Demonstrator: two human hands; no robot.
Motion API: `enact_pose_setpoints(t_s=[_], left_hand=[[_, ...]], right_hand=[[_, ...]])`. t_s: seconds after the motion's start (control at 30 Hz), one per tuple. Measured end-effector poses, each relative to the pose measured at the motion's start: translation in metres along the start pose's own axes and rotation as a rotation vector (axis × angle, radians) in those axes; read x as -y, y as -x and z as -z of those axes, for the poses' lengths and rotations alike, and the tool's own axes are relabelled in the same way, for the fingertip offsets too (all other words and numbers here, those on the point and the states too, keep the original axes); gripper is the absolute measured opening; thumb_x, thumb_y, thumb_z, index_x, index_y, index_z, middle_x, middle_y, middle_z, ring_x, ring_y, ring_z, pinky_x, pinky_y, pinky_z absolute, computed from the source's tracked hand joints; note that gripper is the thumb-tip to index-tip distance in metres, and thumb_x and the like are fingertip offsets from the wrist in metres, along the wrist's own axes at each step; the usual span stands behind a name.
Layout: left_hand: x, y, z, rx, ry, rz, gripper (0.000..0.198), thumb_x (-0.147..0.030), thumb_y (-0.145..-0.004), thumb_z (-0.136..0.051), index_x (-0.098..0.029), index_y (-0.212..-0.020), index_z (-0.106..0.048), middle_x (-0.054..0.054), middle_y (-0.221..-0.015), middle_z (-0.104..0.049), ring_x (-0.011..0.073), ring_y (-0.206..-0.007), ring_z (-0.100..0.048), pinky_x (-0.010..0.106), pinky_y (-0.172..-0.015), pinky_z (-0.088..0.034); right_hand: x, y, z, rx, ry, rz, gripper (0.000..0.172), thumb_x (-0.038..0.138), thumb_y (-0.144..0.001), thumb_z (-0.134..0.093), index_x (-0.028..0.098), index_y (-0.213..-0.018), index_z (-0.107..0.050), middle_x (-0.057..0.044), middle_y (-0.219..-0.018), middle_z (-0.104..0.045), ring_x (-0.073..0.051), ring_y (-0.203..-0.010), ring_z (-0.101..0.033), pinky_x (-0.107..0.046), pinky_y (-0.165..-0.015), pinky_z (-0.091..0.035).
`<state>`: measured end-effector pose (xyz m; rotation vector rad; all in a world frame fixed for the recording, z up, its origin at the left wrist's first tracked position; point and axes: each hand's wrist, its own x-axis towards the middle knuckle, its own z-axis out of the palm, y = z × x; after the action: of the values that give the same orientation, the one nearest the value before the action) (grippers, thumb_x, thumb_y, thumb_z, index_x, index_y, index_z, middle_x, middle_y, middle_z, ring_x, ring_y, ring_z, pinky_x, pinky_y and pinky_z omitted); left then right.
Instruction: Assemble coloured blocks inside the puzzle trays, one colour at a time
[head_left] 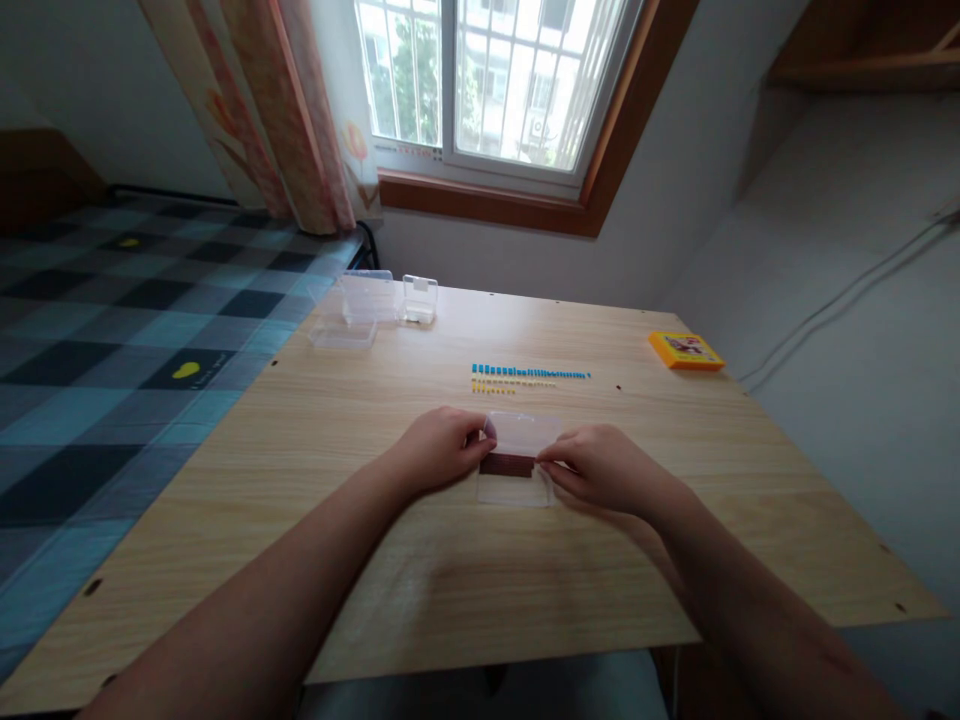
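A clear plastic box (pixel 516 490) lies open on the wooden table (pixel 420 590), its lid tilted up at the far side. Inside it, a dark reddish-brown strip of small pieces (pixel 506 465) runs along the back. My left hand (pixel 446 447) pinches the box's left side near the lid. At the right end of the strip, the closed fingertips of my right hand (pixel 592 465) meet; whatever lies between them is too small to make out. Beyond the box are rows of tiny blue pieces (pixel 517 371) and yellow pieces (pixel 493 388).
Open clear containers (pixel 343 333) stand at the table's back left, beside a smaller clear box (pixel 419 312). An orange-yellow box (pixel 686 351) lies at the back right. A bed with a checked cover (pixel 150 300) borders the table's left side.
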<state>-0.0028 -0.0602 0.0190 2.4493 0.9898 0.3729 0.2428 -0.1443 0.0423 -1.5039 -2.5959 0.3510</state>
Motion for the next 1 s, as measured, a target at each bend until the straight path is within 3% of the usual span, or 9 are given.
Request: enact_pose_setpoints(t_s=[0.1, 0.2, 0.27, 0.37, 0.47, 0.53, 0.63, 0.77, 1.0], left_hand=[[0.001, 0.000, -0.001, -0.002, 0.006, -0.002, 0.017, -0.025, -0.089, -0.059, -0.022, -0.084, -0.075, 0.001, -0.079, -0.075, 0.0174, -0.073, -0.066, 0.027, -0.065, -0.041], [0.001, 0.000, -0.001, 0.000, -0.016, -0.003, 0.017, -0.027, -0.089, -0.059, -0.022, -0.084, -0.075, 0.001, -0.079, -0.075, 0.0179, -0.074, -0.066, 0.028, -0.065, -0.040], [0.001, 0.000, -0.001, 0.003, -0.031, 0.006, 0.017, -0.028, -0.089, -0.059, -0.022, -0.083, -0.074, 0.002, -0.078, -0.074, 0.0177, -0.072, -0.064, 0.028, -0.064, -0.039], [0.001, 0.000, 0.000, 0.009, -0.019, 0.019, 0.018, -0.030, -0.089, -0.059, -0.022, -0.082, -0.073, 0.001, -0.076, -0.073, 0.0177, -0.070, -0.063, 0.028, -0.063, -0.037], [0.004, 0.001, 0.004, -0.013, 0.023, -0.009, 0.030, -0.040, -0.095, -0.051, -0.021, -0.084, -0.071, 0.003, -0.076, -0.071, 0.0194, -0.072, -0.063, 0.029, -0.064, -0.038], [0.008, 0.001, 0.006, -0.073, 0.086, -0.049, 0.042, -0.044, -0.101, -0.037, -0.020, -0.094, -0.071, 0.004, -0.077, -0.070, 0.0199, -0.073, -0.063, 0.030, -0.066, -0.040], [0.016, 0.000, 0.009, -0.266, 0.185, -0.019, 0.049, -0.044, -0.103, -0.028, -0.019, -0.114, -0.069, -0.001, -0.066, -0.061, 0.0175, -0.061, -0.056, 0.029, -0.063, -0.040], [0.019, -0.002, 0.011, -0.460, 0.214, 0.136, 0.038, -0.037, -0.096, -0.039, -0.019, -0.114, -0.068, -0.006, -0.053, -0.046, 0.0154, -0.050, -0.046, 0.027, -0.055, -0.034], [0.015, 0.000, 0.013, -0.403, 0.366, 0.178, 0.034, -0.027, -0.086, -0.041, -0.018, -0.103, -0.068, -0.007, -0.046, -0.047, 0.0149, -0.046, -0.049, 0.026, -0.053, -0.039]], right_hand=[[-0.008, 0.007, 0.007, -0.092, -0.098, 0.089, 0.023, 0.020, -0.094, -0.058, 0.022, -0.100, -0.081, -0.003, -0.085, -0.078, -0.015, -0.071, -0.068, -0.026, -0.065, -0.043], [-0.028, 0.015, 0.016, -0.361, -0.215, 0.128, 0.021, 0.023, -0.095, -0.059, 0.020, -0.098, -0.080, -0.002, -0.075, -0.074, -0.012, -0.061, -0.061, -0.024, -0.060, -0.043], [-0.050, 0.018, 0.018, -0.598, -0.218, 0.025, 0.021, 0.027, -0.094, -0.060, 0.018, -0.095, -0.080, -0.003, -0.073, -0.072, -0.012, -0.058, -0.058, -0.025, -0.058, -0.042], [-0.093, 0.018, 0.013, -0.845, -0.149, -0.308, 0.026, 0.033, -0.092, -0.061, 0.017, -0.098, -0.081, -0.006, -0.082, -0.075, -0.016, -0.064, -0.060, -0.028, -0.061, -0.046], [-0.136, 0.016, 0.000, -0.791, -0.067, -0.681, 0.037, 0.028, -0.089, -0.055, 0.015, -0.115, -0.079, -0.010, -0.095, -0.076, -0.019, -0.074, -0.064, -0.031, -0.072, -0.051], [-0.158, 0.014, -0.011, -0.741, -0.056, -0.774, 0.042, 0.024, -0.086, -0.055, 0.011, -0.119, -0.077, -0.013, -0.099, -0.076, -0.021, -0.078, -0.066, -0.032, -0.077, -0.052], [-0.175, 0.011, -0.024, -0.685, -0.055, -0.830, 0.041, 0.025, -0.086, -0.056, 0.010, -0.118, -0.078, -0.015, -0.101, -0.076, -0.021, -0.081, -0.068, -0.032, -0.080, -0.053], [-0.175, 0.007, -0.033, -0.632, -0.038, -0.851, 0.035, 0.033, -0.089, -0.060, 0.016, -0.112, -0.080, -0.013, -0.108, -0.076, -0.023, -0.093, -0.069, -0.030, -0.086, -0.052], [-0.160, 0.006, -0.026, -0.575, -0.037, -0.829, 0.028, 0.035, -0.089, -0.061, 0.020, -0.100, -0.082, -0.011, -0.107, -0.077, -0.023, -0.099, -0.069, -0.030, -0.083, -0.051]])
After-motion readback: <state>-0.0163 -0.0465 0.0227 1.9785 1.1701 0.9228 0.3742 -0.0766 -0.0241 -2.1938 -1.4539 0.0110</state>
